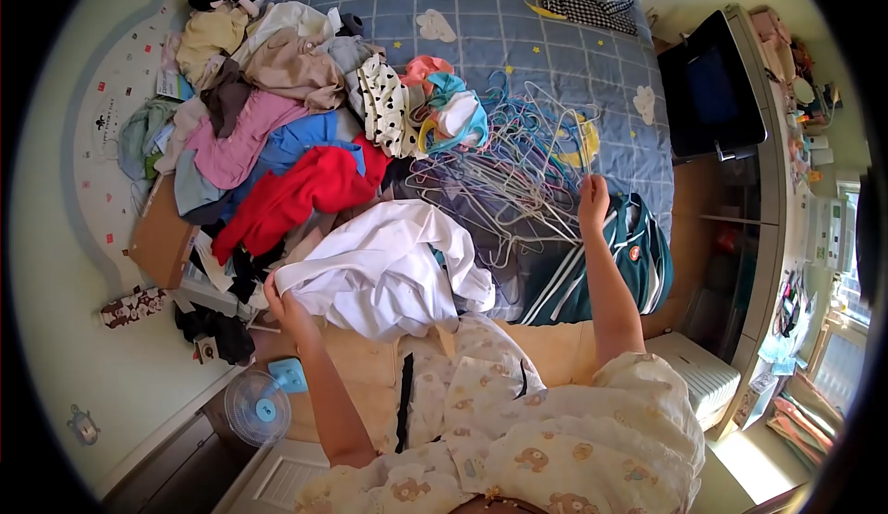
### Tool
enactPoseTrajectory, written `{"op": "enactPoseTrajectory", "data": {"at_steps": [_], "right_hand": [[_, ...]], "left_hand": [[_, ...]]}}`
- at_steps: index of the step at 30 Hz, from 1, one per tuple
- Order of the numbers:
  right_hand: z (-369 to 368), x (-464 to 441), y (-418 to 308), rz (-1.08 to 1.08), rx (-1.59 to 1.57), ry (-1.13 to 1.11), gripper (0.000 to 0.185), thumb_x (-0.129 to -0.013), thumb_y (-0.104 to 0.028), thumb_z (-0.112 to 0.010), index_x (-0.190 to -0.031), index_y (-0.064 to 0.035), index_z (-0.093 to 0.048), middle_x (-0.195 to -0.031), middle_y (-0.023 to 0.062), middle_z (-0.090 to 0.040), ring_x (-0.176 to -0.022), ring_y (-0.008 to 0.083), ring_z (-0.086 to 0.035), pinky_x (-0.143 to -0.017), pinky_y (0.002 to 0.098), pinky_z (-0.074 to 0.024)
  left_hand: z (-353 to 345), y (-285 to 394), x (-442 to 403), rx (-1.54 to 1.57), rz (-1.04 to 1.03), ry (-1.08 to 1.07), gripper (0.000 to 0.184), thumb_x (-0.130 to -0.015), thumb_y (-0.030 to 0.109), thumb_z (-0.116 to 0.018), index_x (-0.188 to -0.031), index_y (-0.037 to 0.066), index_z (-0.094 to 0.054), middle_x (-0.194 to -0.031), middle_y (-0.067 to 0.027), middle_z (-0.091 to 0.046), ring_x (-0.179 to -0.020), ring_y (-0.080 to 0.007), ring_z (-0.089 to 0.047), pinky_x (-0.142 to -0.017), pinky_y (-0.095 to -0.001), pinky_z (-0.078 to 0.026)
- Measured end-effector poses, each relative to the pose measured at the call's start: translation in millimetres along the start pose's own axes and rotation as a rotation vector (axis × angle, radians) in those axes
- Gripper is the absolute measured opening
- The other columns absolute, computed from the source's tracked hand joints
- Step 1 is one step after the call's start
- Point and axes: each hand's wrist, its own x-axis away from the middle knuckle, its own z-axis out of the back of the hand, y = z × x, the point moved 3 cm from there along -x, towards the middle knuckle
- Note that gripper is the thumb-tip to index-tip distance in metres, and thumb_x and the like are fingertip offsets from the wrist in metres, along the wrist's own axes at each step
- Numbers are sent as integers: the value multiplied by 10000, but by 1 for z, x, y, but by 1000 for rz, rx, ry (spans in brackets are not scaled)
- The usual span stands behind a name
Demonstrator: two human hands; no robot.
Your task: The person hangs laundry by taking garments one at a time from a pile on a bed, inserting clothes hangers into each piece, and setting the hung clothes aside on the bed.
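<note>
My left hand (pixel 285 303) is closed on the edge of a white shirt (pixel 384 260), which lies spread and wrinkled at the front of the bed. My right hand (pixel 594 204) reaches to the right end of a tangled heap of wire clothes hangers (pixel 527 158). Its fingers are pinched on a pale hanger (pixel 586 155) there; how much of that hanger is free of the heap I cannot tell. Just below the right hand lies a dark green jacket (pixel 634 264) with white stripes. A red garment (pixel 310 195) rests behind the white shirt.
A big mound of mixed clothes (pixel 264 98) covers the bed's left side, beside a cardboard box (pixel 162 236). The blue checked bedspread (pixel 481 24) runs to the back. A monitor (pixel 717 88) stands at right, and a fan (pixel 259 409) on the floor at lower left.
</note>
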Motion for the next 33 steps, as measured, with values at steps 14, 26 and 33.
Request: {"op": "enactPoseTrajectory", "data": {"at_steps": [14,26,33], "right_hand": [[-111,53,-6,-93,334,-794,220,-896,-133,-526,-1073,-84,-649,-898,195,-642,-802,360,-610,-717,402,-472],[-74,55,70,210,528,-341,209,-846,-100,-561,-1054,-81,-571,-1067,173,-570,-1002,370,-532,-834,427,-435],[-56,126,115,-118,511,-492,230,-831,-1,-475,-1000,-54,-623,-898,161,-624,-876,336,-601,-756,380,-474]], "left_hand": [[-4,-12,15,-109,-27,1,260,-948,130,-459,-1177,30,-532,-1157,-98,-574,-1047,-206,-536,-928,-298,-400],[14,-29,16,-54,-46,6,250,-935,91,-462,-1159,5,-536,-1134,-80,-554,-1026,-177,-522,-933,-295,-398],[7,-40,22,-112,16,3,287,-937,98,-474,-1206,8,-520,-1184,-88,-543,-1079,-192,-511,-959,-303,-385]]}}
